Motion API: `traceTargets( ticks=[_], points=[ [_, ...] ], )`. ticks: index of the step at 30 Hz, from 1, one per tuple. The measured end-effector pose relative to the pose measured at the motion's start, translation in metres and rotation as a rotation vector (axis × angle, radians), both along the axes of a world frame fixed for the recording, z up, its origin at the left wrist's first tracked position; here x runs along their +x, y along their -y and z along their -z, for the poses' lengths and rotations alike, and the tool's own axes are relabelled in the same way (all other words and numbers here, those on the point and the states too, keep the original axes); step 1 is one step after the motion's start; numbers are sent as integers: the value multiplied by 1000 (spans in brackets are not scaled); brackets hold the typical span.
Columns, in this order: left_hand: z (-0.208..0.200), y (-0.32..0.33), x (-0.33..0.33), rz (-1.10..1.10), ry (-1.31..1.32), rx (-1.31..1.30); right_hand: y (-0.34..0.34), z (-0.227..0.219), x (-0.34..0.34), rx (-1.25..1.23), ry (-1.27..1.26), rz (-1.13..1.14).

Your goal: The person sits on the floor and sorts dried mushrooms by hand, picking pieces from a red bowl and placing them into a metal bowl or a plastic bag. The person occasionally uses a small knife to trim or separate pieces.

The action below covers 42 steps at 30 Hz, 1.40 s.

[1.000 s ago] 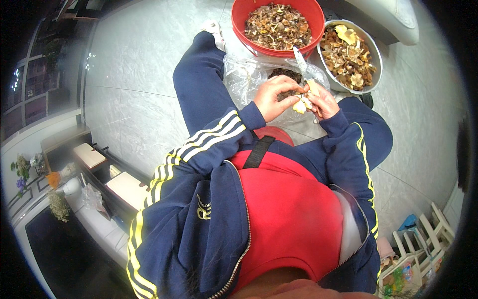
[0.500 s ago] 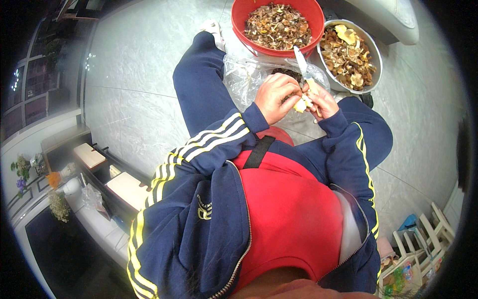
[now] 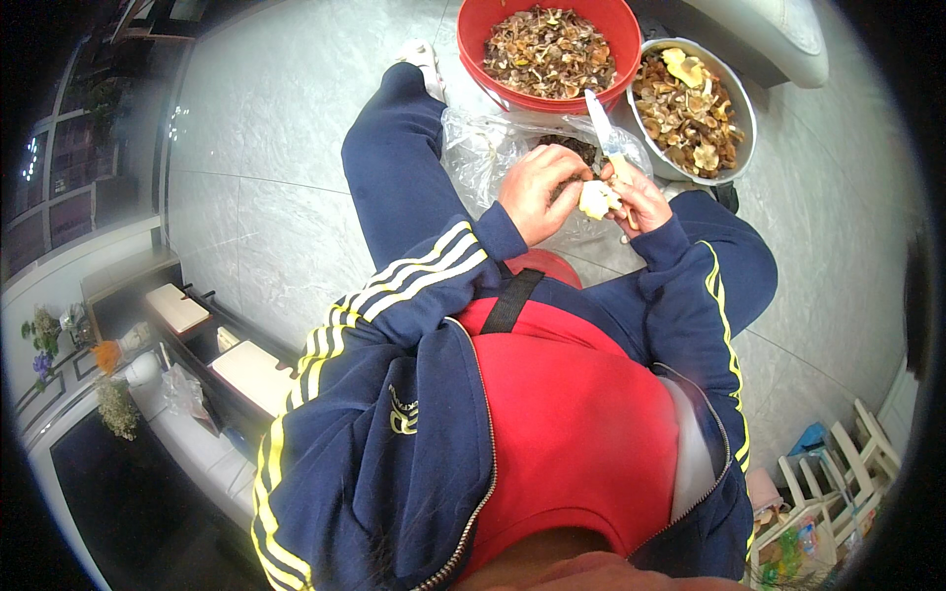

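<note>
A grey, marble-patterned tiled floor [image 3: 286,227] spreads under everything; over it the person sits with knees apart, in a navy jacket [image 3: 365,394] with pale stripes down the sleeves, unzipped over a red garment [image 3: 576,424], and navy trousers [image 3: 394,163]; a pale slatted rack [image 3: 838,483] stands at the lower right.

Beyond the knees is a red bucket [image 3: 552,106], well filled with small brown mushrooms [image 3: 552,54]; just to its right is a pale metal pot [image 3: 746,148], heaped with browner and yellower mushrooms [image 3: 695,118], one broad yellow cap on top; a clear plastic bag [image 3: 478,148] lies crumpled in front of the bucket, with dark scraps [image 3: 570,150] showing by the fingers.

The left hand [image 3: 537,192] is above the bag, fingers curled, tips near the right hand's; whether they pinch anything, I cannot tell. The right hand [image 3: 642,204] is wrapped around the pale handle of a knife [image 3: 599,116], whose blade points away from the body toward the bucket; smallest of all, a pale yellow mushroom piece [image 3: 596,200] sits between the two hands, against the right fingers.
</note>
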<state>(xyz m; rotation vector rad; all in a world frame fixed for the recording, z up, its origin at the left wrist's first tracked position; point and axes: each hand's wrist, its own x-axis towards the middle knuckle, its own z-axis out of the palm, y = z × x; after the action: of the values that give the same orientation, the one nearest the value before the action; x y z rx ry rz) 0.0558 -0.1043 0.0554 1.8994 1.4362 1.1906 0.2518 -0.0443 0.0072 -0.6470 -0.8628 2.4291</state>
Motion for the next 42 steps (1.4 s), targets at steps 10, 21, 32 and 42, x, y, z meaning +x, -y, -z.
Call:
traceTargets(
  ticks=[10, 21, 32, 42],
  points=[
    [-1, 3, 4, 140, 38, -171, 1, 5, -1, -45, -20, -63],
    [2, 2, 4, 161, 31, -160, 1, 10, 1, -82, -9, -66],
    [4, 2, 5, 85, 158, -230, 3, 4, -1, -75, -28, -74],
    [-4, 3, 2, 170, 199, -226, 1, 5, 0, -73, -54, -77]
  ],
)
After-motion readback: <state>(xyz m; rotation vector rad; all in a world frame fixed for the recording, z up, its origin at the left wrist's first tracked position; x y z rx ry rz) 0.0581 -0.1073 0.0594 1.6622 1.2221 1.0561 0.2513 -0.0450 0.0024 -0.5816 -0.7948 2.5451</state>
